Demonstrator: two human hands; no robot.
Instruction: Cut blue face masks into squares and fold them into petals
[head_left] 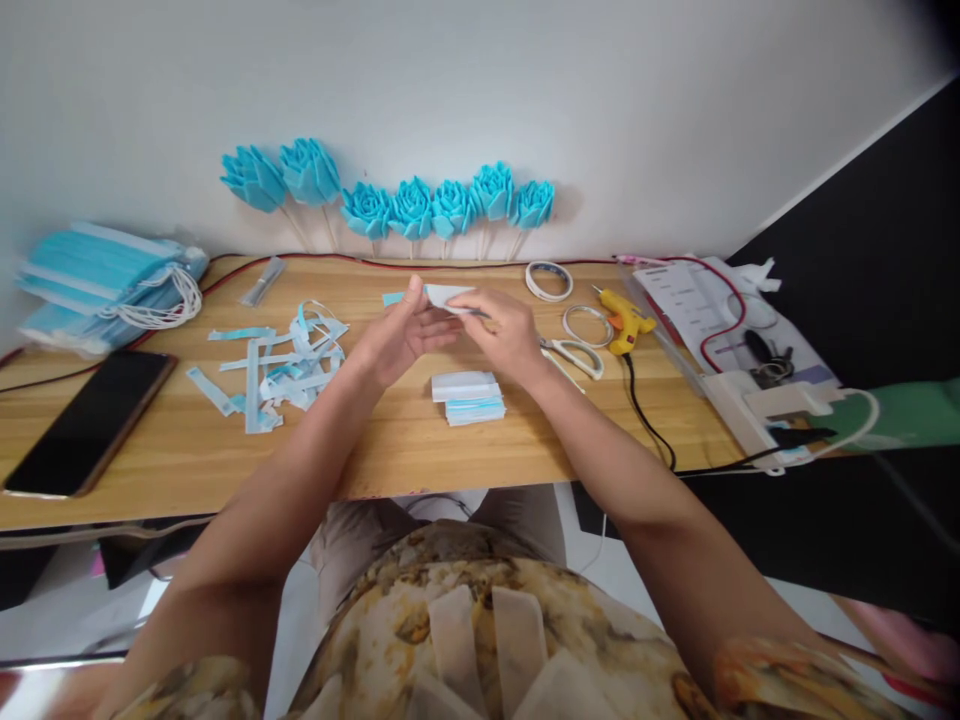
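One long wooden worktop (420, 440) runs along a white wall. On its far left lies one big pile of blue face masks (105, 280) with white ear loops. In front of the pile lies one black phone (90, 420), flat, with a dark screen. Seven blue flowers (412, 205) on thin sticks lean on the wall in a row. Two of them, on the left, are bigger than the other five. One messy heap of cut blue and white strips (281, 365) lies left of the hands.

On the right are one yellow glue gun (626, 322) with a black cord, one pair of scissors (574, 355) with white handles, and two rings of tape (545, 281). One small neat stack of cut squares (466, 397) sits just under the hands.

The left hand (401, 335) and the right hand (506, 330) are close together above the middle of the worktop. Each one pinches a side of one small white piece (446, 295). The piece is thin, flat and pale, with a bit of blue at its left edge.
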